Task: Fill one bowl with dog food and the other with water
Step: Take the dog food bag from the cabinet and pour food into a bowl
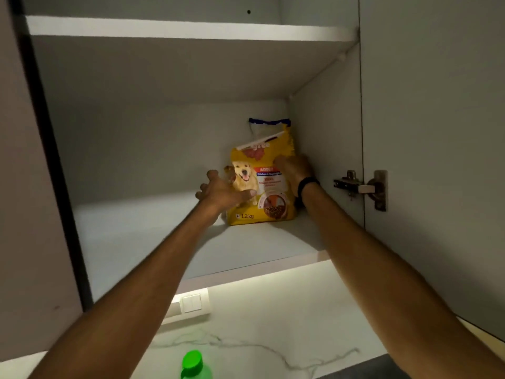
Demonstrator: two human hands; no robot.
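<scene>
A yellow dog food bag (269, 192), with a dog's picture and its top folded over, stands upright on the lower shelf (153, 231) of an open wall cabinet, close to the right wall. My left hand (222, 194) is at the bag's left side, fingers spread, thumb across its front. My right hand (293, 170), with a black band on the wrist, lies on the bag's upper right part, fingers curled on it. The bag still rests on the shelf. No bowls are in view.
A bottle with a green cap (192, 365) stands on the marble counter below. A white wall switch (191, 303) sits under the cabinet. The open cabinet door with its hinge (360, 187) hangs at the right. An upper shelf (191, 31) lies above.
</scene>
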